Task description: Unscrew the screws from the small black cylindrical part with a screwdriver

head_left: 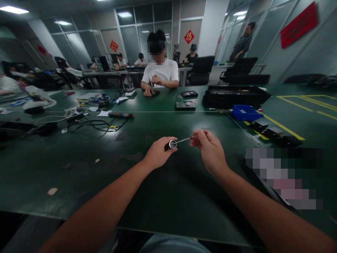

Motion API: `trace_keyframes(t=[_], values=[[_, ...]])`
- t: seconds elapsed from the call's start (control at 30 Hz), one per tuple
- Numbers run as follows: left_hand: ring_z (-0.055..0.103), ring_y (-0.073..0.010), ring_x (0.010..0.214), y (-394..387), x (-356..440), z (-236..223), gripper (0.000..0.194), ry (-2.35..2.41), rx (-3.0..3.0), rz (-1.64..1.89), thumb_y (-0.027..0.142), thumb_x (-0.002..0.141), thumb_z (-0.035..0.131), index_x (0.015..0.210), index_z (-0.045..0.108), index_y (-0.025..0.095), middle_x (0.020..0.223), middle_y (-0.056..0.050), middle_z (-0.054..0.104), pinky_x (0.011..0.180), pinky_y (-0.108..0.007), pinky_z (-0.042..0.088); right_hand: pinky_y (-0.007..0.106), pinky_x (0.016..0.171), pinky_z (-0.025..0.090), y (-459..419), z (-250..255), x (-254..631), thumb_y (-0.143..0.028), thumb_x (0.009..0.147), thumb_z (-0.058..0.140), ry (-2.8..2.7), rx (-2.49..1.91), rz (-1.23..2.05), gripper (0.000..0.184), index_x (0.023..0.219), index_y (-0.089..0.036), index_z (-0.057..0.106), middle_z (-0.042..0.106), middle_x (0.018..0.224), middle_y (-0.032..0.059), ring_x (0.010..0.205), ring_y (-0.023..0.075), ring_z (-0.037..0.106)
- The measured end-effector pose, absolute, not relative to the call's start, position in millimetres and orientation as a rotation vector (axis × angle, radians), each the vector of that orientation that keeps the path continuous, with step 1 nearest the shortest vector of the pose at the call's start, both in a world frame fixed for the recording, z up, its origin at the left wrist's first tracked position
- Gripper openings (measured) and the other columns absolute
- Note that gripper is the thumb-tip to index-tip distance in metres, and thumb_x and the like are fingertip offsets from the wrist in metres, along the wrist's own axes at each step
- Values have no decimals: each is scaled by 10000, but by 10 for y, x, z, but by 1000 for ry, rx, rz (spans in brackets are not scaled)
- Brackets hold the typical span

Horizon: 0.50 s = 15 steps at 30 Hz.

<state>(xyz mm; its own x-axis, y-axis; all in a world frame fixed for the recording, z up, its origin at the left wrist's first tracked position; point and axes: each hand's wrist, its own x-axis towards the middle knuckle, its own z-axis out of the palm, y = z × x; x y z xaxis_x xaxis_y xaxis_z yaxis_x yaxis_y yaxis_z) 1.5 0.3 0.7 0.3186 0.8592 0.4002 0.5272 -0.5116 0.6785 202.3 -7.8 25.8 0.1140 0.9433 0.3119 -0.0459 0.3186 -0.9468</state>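
My left hand [159, 153] is closed around a small dark cylinder [172, 144] with a silvery rim, its round end facing me. Between the pinched fingers of my right hand [209, 147] is a thin metal rod [183, 140], perhaps tweezers or a pick. The rod slants down to the left, and its tip meets the round end of the cylinder. Whether it goes inside, I cannot tell. Both hands are held above the green table [168, 196], near its middle. My right fingers hide the rod's far end.
Black cables [97, 124] and an electric screwdriver-like tool [121, 115] lie to the left. Opened hard drives [185, 105] sit ahead. A blue bin [246, 113] and black trays [234, 95] stand at right. Across the table a person [160, 72] works on a small dark device.
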Motion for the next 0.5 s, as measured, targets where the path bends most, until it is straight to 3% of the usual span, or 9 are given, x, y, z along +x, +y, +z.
trace_keyframes(t=[0.13,0.5], values=[[643,-211,1064,7,18,11,370,1258,2135,1070,216,860,692,1228,646,223,1170,-52,691,960,-380,499,325,656,560,-17,199,2050,-462,931,569,-1101,-979,940,258,922,-210,621,645,807,23,692,156,629],[642,-218,1101,-2,22,25,372,1239,2117,1075,216,860,689,1229,647,218,1195,-59,692,989,-394,502,348,725,533,-204,311,1983,-391,992,494,-1450,-1067,623,216,1003,-203,599,678,838,36,749,173,655]])
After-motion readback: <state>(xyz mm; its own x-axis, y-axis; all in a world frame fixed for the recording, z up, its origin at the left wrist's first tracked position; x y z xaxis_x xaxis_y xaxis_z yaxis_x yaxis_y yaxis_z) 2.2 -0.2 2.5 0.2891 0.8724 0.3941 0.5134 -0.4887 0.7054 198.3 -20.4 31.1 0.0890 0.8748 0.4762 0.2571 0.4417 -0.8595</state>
